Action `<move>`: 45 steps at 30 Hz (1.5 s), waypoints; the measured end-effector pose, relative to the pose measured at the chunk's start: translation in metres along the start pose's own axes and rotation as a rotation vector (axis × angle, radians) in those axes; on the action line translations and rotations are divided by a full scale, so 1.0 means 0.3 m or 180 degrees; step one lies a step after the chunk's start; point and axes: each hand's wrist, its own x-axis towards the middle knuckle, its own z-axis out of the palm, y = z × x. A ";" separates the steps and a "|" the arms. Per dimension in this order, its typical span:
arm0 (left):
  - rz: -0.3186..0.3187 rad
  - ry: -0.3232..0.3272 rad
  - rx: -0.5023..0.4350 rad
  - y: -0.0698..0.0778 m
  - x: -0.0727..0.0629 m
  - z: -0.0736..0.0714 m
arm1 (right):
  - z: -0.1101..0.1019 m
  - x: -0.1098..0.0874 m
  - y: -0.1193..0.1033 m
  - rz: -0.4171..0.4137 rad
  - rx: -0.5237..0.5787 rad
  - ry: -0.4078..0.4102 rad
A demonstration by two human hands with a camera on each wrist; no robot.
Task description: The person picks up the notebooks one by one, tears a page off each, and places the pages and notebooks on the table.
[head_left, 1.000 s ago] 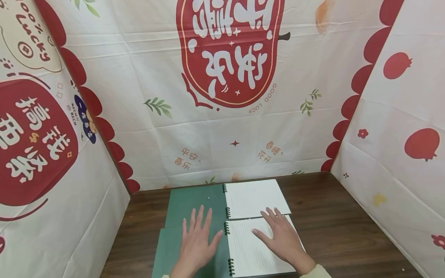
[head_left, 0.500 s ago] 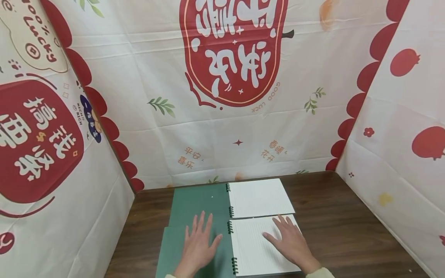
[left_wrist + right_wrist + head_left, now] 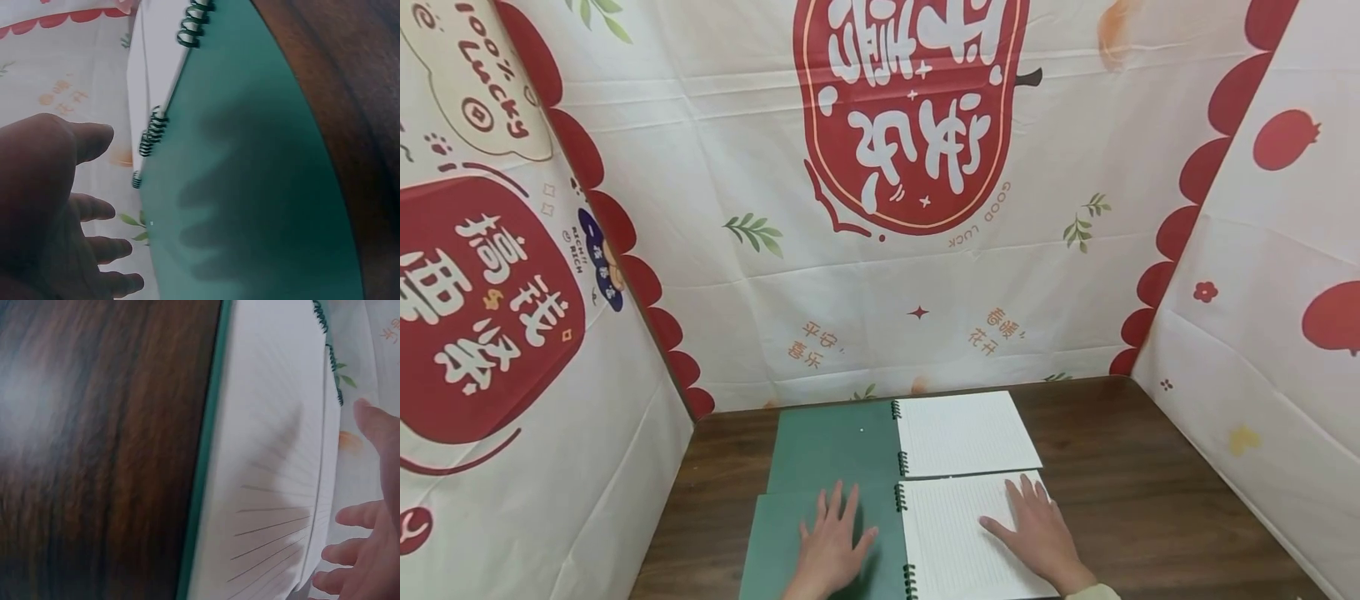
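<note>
1 near notebook (image 3: 891, 557) and 1 far notebook (image 3: 887, 442) lie open on a dark wood table (image 3: 1150, 475), just beside each other, each with green cover left, white lined page right.

Left hand (image 3: 831, 550) palm-down above the near notebook's cover, fingers straight and spread, thumb angled toward the coil binding (image 3: 901, 497). Left wrist view shows it apart from the cover, with a hand shadow (image 3: 250, 194) below.

Right hand (image 3: 1037, 533) over the near notebook's page, by its outer edge; fingers slightly spread, thumb pointing inward. Whether its fingertips touch paper, can't tell. Pale sleeve (image 3: 1093, 592) at that wrist.

White printed cloth (image 3: 880, 287) at back and on 2 sides.
</note>
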 end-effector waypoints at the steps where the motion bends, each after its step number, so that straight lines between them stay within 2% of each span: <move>1: -0.0011 -0.0024 0.0000 -0.003 0.002 0.006 | 0.003 0.003 0.005 0.0015 -0.0012 -0.0014; 17: 0.0016 -0.0324 0.0058 -0.016 0.028 0.056 | 0.032 0.027 0.054 0.0072 -0.0057 -0.0095; 27: -0.0089 -0.0577 0.0150 -0.032 0.044 0.086 | 0.049 0.032 0.068 0.0151 -0.0093 -0.0161; 45: -0.0130 -0.0633 0.0235 -0.028 0.048 0.087 | 0.029 0.037 0.034 0.0226 0.0072 -0.0212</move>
